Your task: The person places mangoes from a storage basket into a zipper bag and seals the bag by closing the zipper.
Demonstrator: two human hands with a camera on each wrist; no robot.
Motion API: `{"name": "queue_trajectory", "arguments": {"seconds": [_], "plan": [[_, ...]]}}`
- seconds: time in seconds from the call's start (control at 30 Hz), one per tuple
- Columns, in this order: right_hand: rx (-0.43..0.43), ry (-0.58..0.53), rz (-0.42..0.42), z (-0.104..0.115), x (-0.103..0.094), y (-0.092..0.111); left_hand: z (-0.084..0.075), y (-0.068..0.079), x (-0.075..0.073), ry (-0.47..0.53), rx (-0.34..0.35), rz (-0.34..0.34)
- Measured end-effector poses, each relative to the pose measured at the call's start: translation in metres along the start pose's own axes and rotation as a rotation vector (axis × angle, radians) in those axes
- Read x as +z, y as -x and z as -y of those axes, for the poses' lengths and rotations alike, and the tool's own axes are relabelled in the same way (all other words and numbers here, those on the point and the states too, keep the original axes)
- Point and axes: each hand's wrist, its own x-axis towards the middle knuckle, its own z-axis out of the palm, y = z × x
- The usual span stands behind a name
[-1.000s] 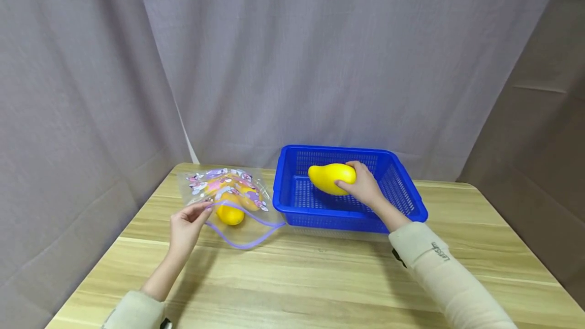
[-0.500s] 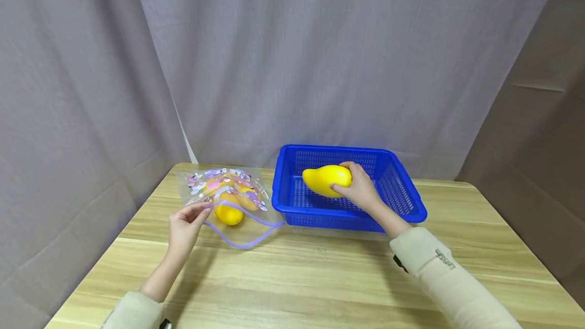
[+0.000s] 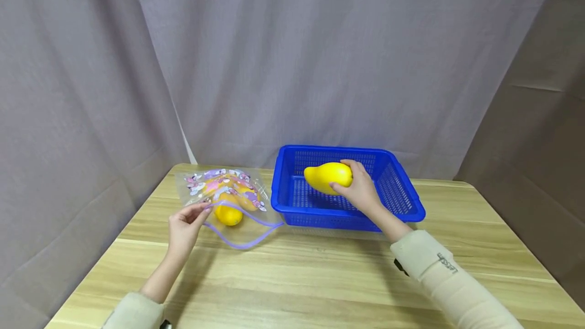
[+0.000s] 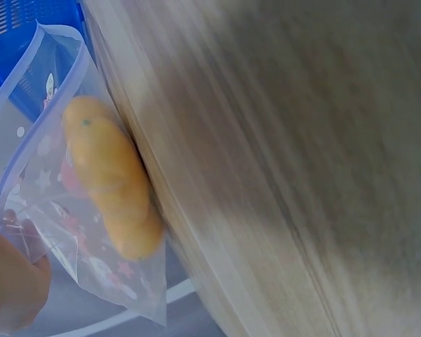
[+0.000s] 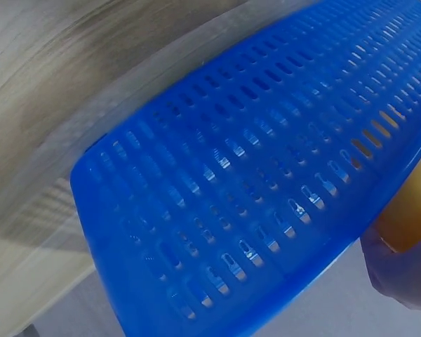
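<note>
A yellow mango [image 3: 325, 176] is in my right hand [image 3: 362, 189], thumb on the near side and fingers over the top. Hand and fruit are over the blue plastic basket [image 3: 393, 221]; in the right wrist view the mango [image 5: 411, 210] shows just past the basket's rim. My left hand [image 3: 186, 225] pinches the purple zip edge of a clear printed zip bag [image 3: 249, 245], whose mouth gapes toward me. Inside the bag lie several yellow-orange mangoes [image 3: 228, 215], also visible through the plastic in the left wrist view as mangoes [image 4: 112, 168].
Everything stands on a light wood table [image 3: 311, 278]. The basket is right beside the bag's right corner. A grey curtain [image 3: 320, 55] hangs behind the table's back edge, and darker cloth [image 3: 539, 141] hangs at the right.
The mango in my right hand has shifted slightly left over the basket, then risen a little in the last half second. My left hand and the bag have barely moved.
</note>
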Motion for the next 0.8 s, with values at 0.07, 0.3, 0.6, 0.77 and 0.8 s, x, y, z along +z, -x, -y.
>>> {"name": "queue_trajectory", "arguments": {"seconds": [0.07,0.3,0.6,0.77,0.8], "plan": [[0.002,-0.016,-0.004,0.0,-0.001,0.001,0.001,0.0,0.0,-0.003,-0.016,-0.009],[-0.02,-0.043,-0.034,0.005,-0.004,0.007,0.002,-0.001,0.001,-0.013,-0.031,-0.024],[-0.108,-0.049,-0.083,0.012,-0.004,0.016,0.002,0.0,-0.001,0.015,0.018,-0.003],[-0.14,-0.039,-0.103,0.014,-0.005,0.02,0.001,0.0,-0.001,0.004,0.006,0.0],[-0.146,-0.034,-0.104,0.014,-0.006,0.02,0.001,0.0,0.0,0.002,0.001,-0.001]]}}
